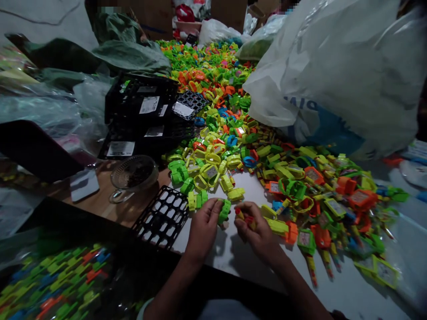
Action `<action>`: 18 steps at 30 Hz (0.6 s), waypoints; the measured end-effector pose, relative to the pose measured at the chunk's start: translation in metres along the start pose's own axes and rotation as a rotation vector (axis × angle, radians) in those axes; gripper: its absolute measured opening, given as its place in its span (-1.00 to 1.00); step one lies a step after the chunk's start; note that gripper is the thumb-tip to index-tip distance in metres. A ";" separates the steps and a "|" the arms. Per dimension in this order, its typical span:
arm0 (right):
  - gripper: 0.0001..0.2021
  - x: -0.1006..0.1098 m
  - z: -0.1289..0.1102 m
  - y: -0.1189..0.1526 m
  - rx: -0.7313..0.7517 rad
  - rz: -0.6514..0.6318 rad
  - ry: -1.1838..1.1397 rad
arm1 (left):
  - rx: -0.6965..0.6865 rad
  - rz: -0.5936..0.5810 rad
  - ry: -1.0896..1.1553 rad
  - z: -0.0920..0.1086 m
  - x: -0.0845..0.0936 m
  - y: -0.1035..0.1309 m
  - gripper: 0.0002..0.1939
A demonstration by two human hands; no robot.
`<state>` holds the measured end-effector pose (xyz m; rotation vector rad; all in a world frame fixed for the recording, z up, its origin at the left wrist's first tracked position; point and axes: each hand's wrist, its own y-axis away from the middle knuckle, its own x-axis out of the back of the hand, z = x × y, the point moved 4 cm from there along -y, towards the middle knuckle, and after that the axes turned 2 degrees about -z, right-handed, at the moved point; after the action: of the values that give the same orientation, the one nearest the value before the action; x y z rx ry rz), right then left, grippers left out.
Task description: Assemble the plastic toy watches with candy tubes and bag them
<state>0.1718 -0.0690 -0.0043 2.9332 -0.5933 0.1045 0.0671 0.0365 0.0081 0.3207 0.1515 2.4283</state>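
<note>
My left hand point(204, 229) is closed, its thumb and fingers pinching a green toy watch point(224, 211) above the white tabletop point(222, 262). Just to the right, my right hand point(262, 238) curls round small red and yellow pieces point(247, 218), whose exact kind I cannot make out. A gap separates the two hands. Yellow and green toy watches point(211, 172) lie heaped beyond them. By my right hand are more watches, such as an orange one point(362, 198), some with thin multicoloured sticks point(311, 269). A black lattice tray point(162, 221) lies left of my left hand.
Stacked black trays with white labels point(149, 105) stand at the back left, near a glass cup point(134, 173) with dark contents. A large white plastic bag point(336, 75) bulges at the right. Lower left, blurred, are rows of coloured pieces point(55, 284).
</note>
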 end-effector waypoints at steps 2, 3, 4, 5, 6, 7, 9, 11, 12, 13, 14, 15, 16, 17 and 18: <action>-0.78 0.013 -0.006 0.001 0.089 0.046 0.175 | -0.084 0.015 -0.150 -0.002 0.003 0.001 -0.69; -0.81 0.018 -0.010 0.001 0.160 0.049 0.279 | -0.135 0.015 -0.228 -0.002 0.004 0.001 -0.70; -0.83 0.022 -0.014 0.001 0.236 0.043 0.376 | -0.184 0.010 -0.300 -0.002 0.004 0.002 -0.71; -0.83 0.024 -0.017 0.001 0.305 0.027 0.451 | -0.229 0.001 -0.365 -0.002 0.003 0.003 -0.71; -0.82 0.026 -0.020 0.000 0.357 0.008 0.499 | -0.267 -0.009 -0.423 -0.001 0.002 0.004 -0.71; -0.80 0.027 -0.021 0.000 0.391 -0.003 0.524 | -0.297 -0.019 -0.475 -0.001 0.001 0.005 -0.70; -0.78 0.028 -0.023 0.000 0.417 -0.010 0.543 | -0.332 -0.039 -0.558 0.001 -0.003 0.007 -0.69; -0.75 0.028 -0.024 0.000 0.427 -0.009 0.549 | -0.343 -0.055 -0.607 0.002 -0.006 0.008 -0.68; -0.74 0.029 -0.024 0.000 0.433 -0.005 0.554 | -0.345 -0.062 -0.622 0.002 -0.006 0.008 -0.68; -0.73 0.029 -0.024 0.000 0.437 -0.001 0.561 | -0.347 -0.068 -0.630 0.003 -0.007 0.008 -0.68; -0.72 0.029 -0.024 0.000 0.440 -0.001 0.568 | -0.347 -0.074 -0.634 0.003 -0.007 0.008 -0.68; -0.70 0.030 -0.023 0.001 0.440 -0.001 0.574 | -0.345 -0.079 -0.635 0.003 -0.007 0.008 -0.68; -0.69 0.031 -0.022 0.001 0.437 -0.005 0.577 | -0.341 -0.085 -0.636 0.003 -0.007 0.008 -0.68; -0.68 0.031 -0.022 0.001 0.434 -0.010 0.576 | -0.337 -0.093 -0.638 0.003 -0.007 0.007 -0.68; -0.66 0.032 -0.021 0.001 0.429 -0.015 0.571 | -0.332 -0.103 -0.640 0.003 -0.007 0.007 -0.68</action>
<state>0.2003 -0.0784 0.0193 3.0565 -0.4981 1.1487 0.0689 0.0267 0.0112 0.8823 -0.4957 2.0860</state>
